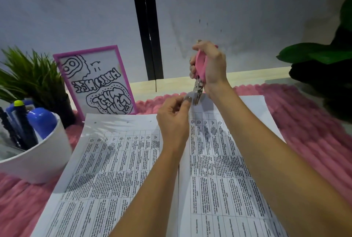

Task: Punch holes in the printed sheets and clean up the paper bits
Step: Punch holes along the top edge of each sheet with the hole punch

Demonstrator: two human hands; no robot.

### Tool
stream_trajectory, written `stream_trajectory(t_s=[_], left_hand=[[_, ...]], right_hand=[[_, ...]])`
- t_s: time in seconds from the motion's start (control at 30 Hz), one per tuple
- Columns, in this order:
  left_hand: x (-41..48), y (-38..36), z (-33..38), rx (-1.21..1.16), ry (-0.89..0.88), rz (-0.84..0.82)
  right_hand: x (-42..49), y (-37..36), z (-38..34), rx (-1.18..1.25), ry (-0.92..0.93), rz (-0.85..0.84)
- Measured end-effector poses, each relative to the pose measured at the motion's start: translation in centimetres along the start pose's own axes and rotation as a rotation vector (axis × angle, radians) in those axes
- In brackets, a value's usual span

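Note:
Two printed sheets with tables lie side by side on a pink knitted mat. The left sheet (114, 164) shows small holes along its far edge. My right hand (211, 65) grips a pink-handled hole punch (200, 69) held upright, its metal jaw (197, 92) down at the far left corner of the right sheet (224, 160). My left hand (173, 120) pinches that corner of the right sheet right beside the jaw. I see no loose paper bits.
A white cup (43, 156) holding pens and markers stands at the left, with a potted grass plant (28, 78) behind it. A pink-framed drawing (97, 82) leans at the back. Dark green leaves (320, 55) hang at the right. The pink mat (304, 122) covers the desk.

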State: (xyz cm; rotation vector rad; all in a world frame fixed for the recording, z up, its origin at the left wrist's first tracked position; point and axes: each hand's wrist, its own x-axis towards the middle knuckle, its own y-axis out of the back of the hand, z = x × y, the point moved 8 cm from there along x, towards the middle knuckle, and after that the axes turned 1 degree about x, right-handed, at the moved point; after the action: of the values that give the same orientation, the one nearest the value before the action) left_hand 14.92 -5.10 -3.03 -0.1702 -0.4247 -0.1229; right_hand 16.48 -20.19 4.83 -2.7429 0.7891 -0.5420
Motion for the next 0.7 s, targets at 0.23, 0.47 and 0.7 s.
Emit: stream_trajectory(t_s=[0.23,0.47,0.7], left_hand=[[0.1,-0.2,-0.6,-0.011,0.0,-0.022],[0.0,-0.4,-1.0,-0.026,0.026,-0.052],[0.0,-0.6,-1.3,0.028,0.04,-0.067]], right_hand=[[-0.3,0.7,0.4,0.11,-0.013,0.115],[0.0,1.3,1.2,0.129,-0.055,0.123],[0.0,2.0,1.9,0.128,-0.088,0.168]])
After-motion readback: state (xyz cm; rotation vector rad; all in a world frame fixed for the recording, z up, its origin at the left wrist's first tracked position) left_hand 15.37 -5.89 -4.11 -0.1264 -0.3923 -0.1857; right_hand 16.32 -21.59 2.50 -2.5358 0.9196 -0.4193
